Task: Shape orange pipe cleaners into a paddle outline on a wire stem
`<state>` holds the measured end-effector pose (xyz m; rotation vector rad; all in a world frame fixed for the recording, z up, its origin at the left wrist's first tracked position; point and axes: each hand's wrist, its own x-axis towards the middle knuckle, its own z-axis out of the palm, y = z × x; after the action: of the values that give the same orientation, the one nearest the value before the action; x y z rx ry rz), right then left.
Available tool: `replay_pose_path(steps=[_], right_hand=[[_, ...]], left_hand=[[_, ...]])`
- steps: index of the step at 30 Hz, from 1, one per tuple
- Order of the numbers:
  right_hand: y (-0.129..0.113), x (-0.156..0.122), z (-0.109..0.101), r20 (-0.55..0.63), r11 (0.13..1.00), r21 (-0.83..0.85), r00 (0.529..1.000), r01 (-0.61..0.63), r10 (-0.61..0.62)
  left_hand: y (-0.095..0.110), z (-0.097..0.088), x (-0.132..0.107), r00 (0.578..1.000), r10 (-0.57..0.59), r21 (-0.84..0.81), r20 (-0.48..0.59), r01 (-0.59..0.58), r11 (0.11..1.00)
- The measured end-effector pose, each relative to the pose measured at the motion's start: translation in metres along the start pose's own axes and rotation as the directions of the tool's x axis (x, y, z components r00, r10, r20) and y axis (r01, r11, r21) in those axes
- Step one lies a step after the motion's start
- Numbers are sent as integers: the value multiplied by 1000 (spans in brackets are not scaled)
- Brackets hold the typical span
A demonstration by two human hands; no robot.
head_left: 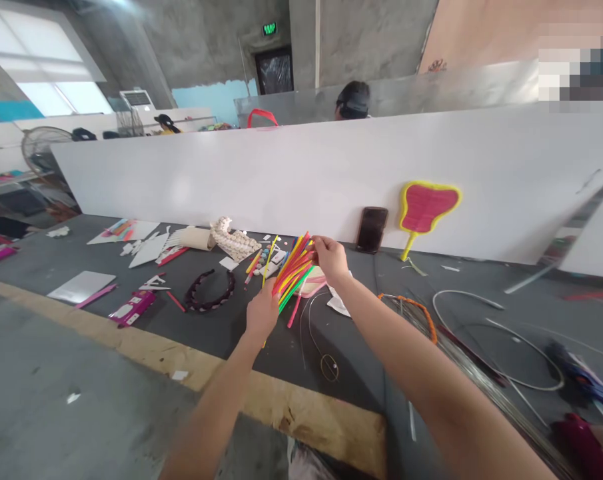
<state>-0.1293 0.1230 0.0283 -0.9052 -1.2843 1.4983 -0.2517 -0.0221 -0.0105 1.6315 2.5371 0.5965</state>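
Observation:
A bundle of red, yellow and green pipe cleaners (294,270) is held above the dark table. My left hand (262,311) is closed around its lower end. At the upper end, the fingertips of my right hand (332,259) are pinched together on the stems; whether they grip one or several I cannot tell. Partly hidden behind the bundle lies a pink paddle shape (314,283) with a pale edge and a pink handle. Loose thin wire (311,327) curves on the table below my hands.
A pink fan with yellow edging (428,208) and a phone (372,230) lean on the white partition (291,173). Left are a braided headband (210,307), a purple packet (132,308) and papers (151,249). Wire lengths (474,373) spread right. A person's head (354,100) shows beyond.

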Motion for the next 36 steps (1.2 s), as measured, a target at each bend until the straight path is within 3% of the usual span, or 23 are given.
replay_pose_path(steps=[3,7,24,32,36], right_hand=[[-2,12,-9,10,999,10,999,-32,32],[-4,16,-19,123,999,-6,992,-35,36],[-9,-6,-31,193,961,-198,969,194,-155],[-5,-3,-37,124,844,-500,980,196,-154],[-1,-6,-45,89,768,-605,976,212,-200]], left_hand=[[8,0,-5,1000,10,69,9,-11,998],[13,4,-8,1000,25,137,12,-26,990],[12,25,-11,979,197,234,-61,-178,956],[12,35,-17,930,319,211,-181,-281,936],[11,36,-13,918,334,99,-216,-319,942]])
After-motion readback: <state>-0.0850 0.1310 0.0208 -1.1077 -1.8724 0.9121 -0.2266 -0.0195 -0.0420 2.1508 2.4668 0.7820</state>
